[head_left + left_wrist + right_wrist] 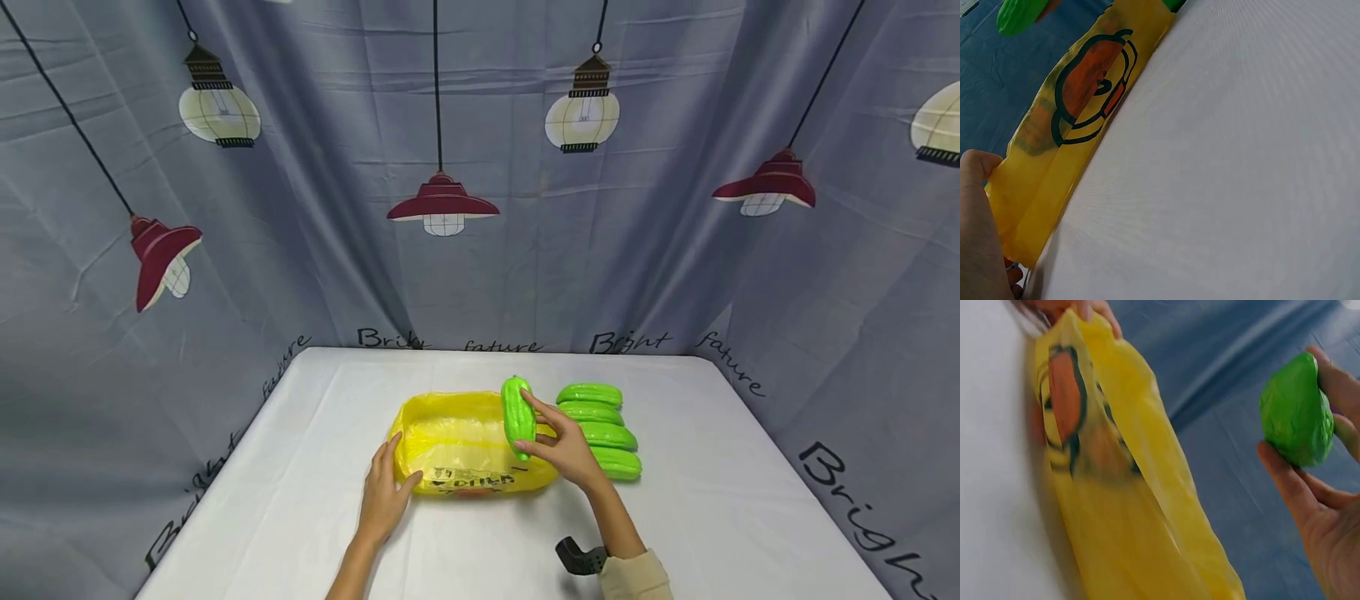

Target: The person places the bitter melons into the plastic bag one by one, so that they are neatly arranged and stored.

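Note:
A yellow plastic bag [457, 450] with dark print lies open-mouthed on the table. My left hand [384, 496] grips its left end, the thumb over the near rim in the left wrist view. Above the bag's right end, my right hand [558, 442] holds a bright green bitter melon [517, 417] between thumb and fingers. In the right wrist view this bitter melon [1297, 409] is pinched at its sides, apart from the bag [1129, 506]. Several more green bitter melons [611, 434] lie in a column right of the bag, partly hidden behind my right hand.
A white cloth covers the table [300, 467]. Behind it and at both sides hangs a grey-blue curtain [510, 275] printed with lamps. A black wrist mount [581, 557] sits at my right wrist, by the beige sleeve [636, 577].

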The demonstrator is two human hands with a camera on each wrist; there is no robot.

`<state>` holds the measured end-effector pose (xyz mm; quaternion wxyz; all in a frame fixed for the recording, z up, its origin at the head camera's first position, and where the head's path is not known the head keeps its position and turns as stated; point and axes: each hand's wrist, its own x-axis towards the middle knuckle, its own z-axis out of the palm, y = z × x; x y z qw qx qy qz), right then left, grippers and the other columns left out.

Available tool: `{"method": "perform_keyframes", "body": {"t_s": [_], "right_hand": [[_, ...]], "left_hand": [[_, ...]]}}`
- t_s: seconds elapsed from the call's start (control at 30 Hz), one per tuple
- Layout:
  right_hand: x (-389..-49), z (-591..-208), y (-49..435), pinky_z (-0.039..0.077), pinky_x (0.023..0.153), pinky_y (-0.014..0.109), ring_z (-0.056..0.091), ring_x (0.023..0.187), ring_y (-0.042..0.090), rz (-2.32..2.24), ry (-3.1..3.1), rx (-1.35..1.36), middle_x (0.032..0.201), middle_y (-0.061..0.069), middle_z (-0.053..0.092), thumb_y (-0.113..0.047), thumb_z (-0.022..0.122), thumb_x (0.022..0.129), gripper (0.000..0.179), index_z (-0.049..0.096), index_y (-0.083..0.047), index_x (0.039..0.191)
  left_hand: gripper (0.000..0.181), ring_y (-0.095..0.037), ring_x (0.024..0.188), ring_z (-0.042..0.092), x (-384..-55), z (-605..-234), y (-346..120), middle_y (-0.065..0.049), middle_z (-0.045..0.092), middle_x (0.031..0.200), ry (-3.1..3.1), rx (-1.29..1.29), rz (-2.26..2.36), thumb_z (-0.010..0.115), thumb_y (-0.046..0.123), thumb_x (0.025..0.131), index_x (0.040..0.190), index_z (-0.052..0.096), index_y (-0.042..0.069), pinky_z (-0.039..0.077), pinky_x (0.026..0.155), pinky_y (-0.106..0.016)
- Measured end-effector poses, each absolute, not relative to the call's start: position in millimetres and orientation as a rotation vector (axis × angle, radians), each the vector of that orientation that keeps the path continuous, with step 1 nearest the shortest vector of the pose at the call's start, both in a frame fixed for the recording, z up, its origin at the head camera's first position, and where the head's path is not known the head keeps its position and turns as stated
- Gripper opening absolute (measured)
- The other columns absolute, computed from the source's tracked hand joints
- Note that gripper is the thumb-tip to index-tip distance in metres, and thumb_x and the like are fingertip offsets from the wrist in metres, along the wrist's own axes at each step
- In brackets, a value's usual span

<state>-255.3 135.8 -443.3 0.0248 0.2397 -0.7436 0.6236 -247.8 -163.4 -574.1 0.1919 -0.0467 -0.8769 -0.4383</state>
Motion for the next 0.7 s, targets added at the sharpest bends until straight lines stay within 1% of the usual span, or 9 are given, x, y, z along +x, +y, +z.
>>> {"method": "perform_keyframes", "body": {"t_s": [0.23,0.43,0.53,0.67,0.7], "right_hand": [[-275,-447,97,0.053,0.076,0.030,0.046,0.113,0.043,1.929,-2.319,0.752,0.134,0.026,0.036,-0.004,0.072,0.078,0.073,0.037,-0.006,0.141],[-282,-456,65,0.054,0.072,0.028,0.051,0.107,0.042,1.813,-2.386,0.743,0.131,0.026,0.042,-0.007,0.072,0.078,0.070,0.039,-0.005,0.140],[-291,-475,51,0.054,0.069,0.029,0.053,0.105,0.039,1.761,-2.431,0.728,0.130,0.023,0.046,-0.015,0.072,0.079,0.070,0.040,-0.009,0.140],[-304,-501,35,0.054,0.067,0.028,0.055,0.104,0.033,1.730,-2.495,0.693,0.133,0.015,0.047,-0.027,0.071,0.080,0.069,0.041,-0.019,0.141],[-304,-502,32,0.053,0.068,0.027,0.056,0.103,0.032,1.723,-2.512,0.690,0.134,0.014,0.046,-0.029,0.071,0.080,0.068,0.041,-0.020,0.141]], "left_hand": [[0.072,-0.049,0.122,0.034,-249,-576,-163,-0.021,0.029,0.141,-2.428,-0.157,-1.218,0.065,0.029,0.085,0.145,0.028,0.019,0.029,0.091,-0.068],[0.072,-0.048,0.123,0.033,-248,-576,-163,-0.021,0.028,0.142,-2.440,-0.160,-1.229,0.064,0.031,0.085,0.145,0.026,0.018,0.027,0.094,-0.067],[0.074,-0.048,0.123,0.033,-248,-576,-163,-0.021,0.028,0.142,-2.457,-0.159,-1.224,0.064,0.032,0.084,0.146,0.025,0.018,0.027,0.094,-0.066],[0.076,-0.048,0.122,0.034,-247,-574,-162,-0.021,0.029,0.142,-2.460,-0.167,-1.199,0.065,0.032,0.083,0.146,0.025,0.017,0.028,0.093,-0.067],[0.076,-0.048,0.122,0.034,-247,-573,-162,-0.021,0.029,0.141,-2.458,-0.172,-1.194,0.065,0.031,0.083,0.146,0.025,0.017,0.028,0.093,-0.067]]}}
